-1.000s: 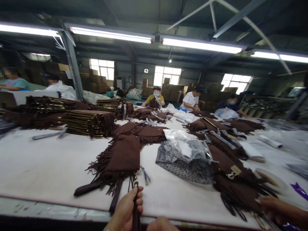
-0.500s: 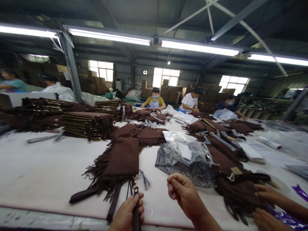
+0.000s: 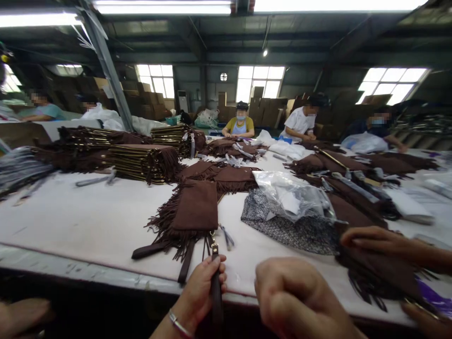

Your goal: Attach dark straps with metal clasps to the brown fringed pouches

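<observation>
My left hand (image 3: 206, 282), at the bottom centre, is closed around a dark wrist strap (image 3: 216, 287). A metal clasp joins the strap to a brown fringed pouch (image 3: 196, 205) lying flat on the white table. Right of the strap, my right hand (image 3: 287, 294) is raised near the camera above the table edge, its fingers curled; anything inside them is hidden. Beyond it lies a black-and-white speckled cloth (image 3: 293, 233) with a clear plastic bag (image 3: 294, 195) on top. A small wrapped tassel-like piece (image 3: 226, 237) rests beside the pouch.
Pouches with gold edges are stacked at back left (image 3: 141, 162). At right, another person's hands (image 3: 384, 245) hold a dark fringed item (image 3: 381, 275). A blurred hand (image 3: 26, 315) shows at lower left. Several people sit across the table (image 3: 88, 207).
The view has tilted down and shifted. My right hand has come lower and closer to the camera. My left hand still holds the strap. The neighbour's hands have moved over the dark item.
</observation>
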### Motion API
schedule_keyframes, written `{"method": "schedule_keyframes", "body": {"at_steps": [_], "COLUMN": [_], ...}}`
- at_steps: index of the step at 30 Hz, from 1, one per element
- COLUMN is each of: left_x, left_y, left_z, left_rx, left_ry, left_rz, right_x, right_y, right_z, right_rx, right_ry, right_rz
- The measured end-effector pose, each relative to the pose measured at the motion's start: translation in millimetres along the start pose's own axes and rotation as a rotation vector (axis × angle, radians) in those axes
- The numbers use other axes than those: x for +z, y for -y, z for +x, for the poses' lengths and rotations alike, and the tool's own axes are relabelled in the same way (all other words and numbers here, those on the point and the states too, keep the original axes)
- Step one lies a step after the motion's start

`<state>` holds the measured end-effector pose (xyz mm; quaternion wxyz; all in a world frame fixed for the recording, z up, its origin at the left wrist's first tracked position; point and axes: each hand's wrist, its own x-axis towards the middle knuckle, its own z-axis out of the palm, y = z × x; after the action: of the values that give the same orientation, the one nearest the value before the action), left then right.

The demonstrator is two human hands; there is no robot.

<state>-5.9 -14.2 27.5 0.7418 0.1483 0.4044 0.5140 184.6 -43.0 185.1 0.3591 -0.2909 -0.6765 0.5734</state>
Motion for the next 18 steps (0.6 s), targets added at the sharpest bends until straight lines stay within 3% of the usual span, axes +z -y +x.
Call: {"method": "schedule_keyframes", "body": {"at_steps": [4,6,8,13,18], "left_x": [-1.8,-2.5,-2.3,2.1,6.8], "left_y": [0.1,-0.2,-0.9,-3.0,-4.1], "left_z": [1.3,1.6,1.4,-1.6,-5.2], "left_rx": [-0.004,-0.01,-0.01,0.001,0.01], "left_ry": [-0.002,-0.005,-0.009,-0.027,-0.049], "left_rz": [0.015,0.019,0.023,0.021,0.036], "right_x": [-23.5,-47.6,-75.8,-134.6,-149.2], "right_y": [-86.9,-125.8,-152.4,-181.0,-195.1], "right_z": [25.7,29.7,31.3,44.1,67.8], "right_rx": [0.159,0.239,0.219,0.233,0.313], "right_ry": [-0.294,-0.459,-0.6,-0.755,-0.743], "right_rz": [-0.324,-0.484,-0.703,-0.972,-1.178]}}
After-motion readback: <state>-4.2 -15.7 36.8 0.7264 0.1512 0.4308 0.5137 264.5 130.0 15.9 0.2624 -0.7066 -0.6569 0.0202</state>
